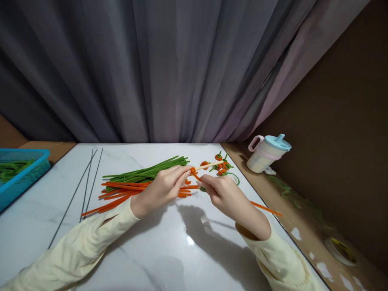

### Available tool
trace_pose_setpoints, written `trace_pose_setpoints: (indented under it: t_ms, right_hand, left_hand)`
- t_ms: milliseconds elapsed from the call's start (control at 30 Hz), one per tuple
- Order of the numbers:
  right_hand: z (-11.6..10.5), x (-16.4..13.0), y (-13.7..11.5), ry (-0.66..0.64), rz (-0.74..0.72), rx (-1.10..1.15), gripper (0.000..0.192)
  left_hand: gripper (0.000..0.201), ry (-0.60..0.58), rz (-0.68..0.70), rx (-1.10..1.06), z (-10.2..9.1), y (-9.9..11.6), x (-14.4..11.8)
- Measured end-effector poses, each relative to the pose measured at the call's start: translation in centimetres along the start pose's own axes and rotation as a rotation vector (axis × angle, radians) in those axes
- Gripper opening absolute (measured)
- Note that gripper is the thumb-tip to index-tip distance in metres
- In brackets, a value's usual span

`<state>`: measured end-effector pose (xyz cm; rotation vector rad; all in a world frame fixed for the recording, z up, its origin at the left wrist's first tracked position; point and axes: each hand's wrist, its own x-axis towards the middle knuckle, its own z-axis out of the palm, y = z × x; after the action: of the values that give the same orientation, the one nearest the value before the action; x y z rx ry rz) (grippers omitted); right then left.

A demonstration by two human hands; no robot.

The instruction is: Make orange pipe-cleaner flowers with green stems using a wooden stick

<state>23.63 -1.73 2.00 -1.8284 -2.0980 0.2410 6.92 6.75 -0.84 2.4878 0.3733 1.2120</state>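
My left hand (166, 182) is closed, its fingertips pinching a pale wooden chopstick (210, 165) that points right. Near those fingertips an orange pipe cleaner (193, 171) is coiled around the stick. My right hand (222, 193) is closed too and pinches the pipe cleaner just beside the coil. An orange length sticks out beyond the right wrist, apparently the same strand's tail. Under and beyond my left hand lie loose orange pipe cleaners (121, 193) and a bundle of green pipe cleaners (148, 170). Several small orange pieces with green stems (224, 165) sit behind the chopstick.
A green tape roll (234, 178) lies partly behind my right hand. Thin dark wires (74, 198) rest at left, near a blue basket (28, 180) with green strips. At right stand a lidded cup (266, 155) and, lower down, another tape roll (339, 250). A grey curtain (169, 72) hangs behind.
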Motion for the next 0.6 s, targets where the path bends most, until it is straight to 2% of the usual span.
trace_pose_setpoints:
  t_ms: [100,200,333,433,533,600]
  right_hand:
    - [-0.3,-0.4,-0.3,-0.025,-0.030,-0.272,0.021]
    - [-0.8,-0.7,-0.4,-0.064,-0.122,-0.455,0.028]
    - [-1.3,-0.8,-0.2,-0.050,-0.262,-0.538,0.030]
    - [-1.5,-0.9,0.1,0.023,-0.339,-0.585,0.026]
    - [-1.7,-1.1,0.5,0.069,-0.408,-0.600,0.024]
    - [-1.9,-1.2,0.6,0.088,-0.445,-0.594,0.024]
  left_hand:
    - [0.023,-0.053,-0.030,-0.005,0.0,0.1,0.0]
    - [0.023,-0.156,-0.163,-0.037,-0.4,0.3,0.2]
    - [0.028,-0.323,-0.285,-0.101,-1.2,0.8,0.6]
    - [0.028,-0.439,-0.473,-0.260,-1.6,1.1,1.0]
    - [0.026,-0.502,-0.658,-0.492,-1.9,1.4,1.4]
    - [0.025,-0.509,-0.708,-0.586,-2.0,1.5,1.6]
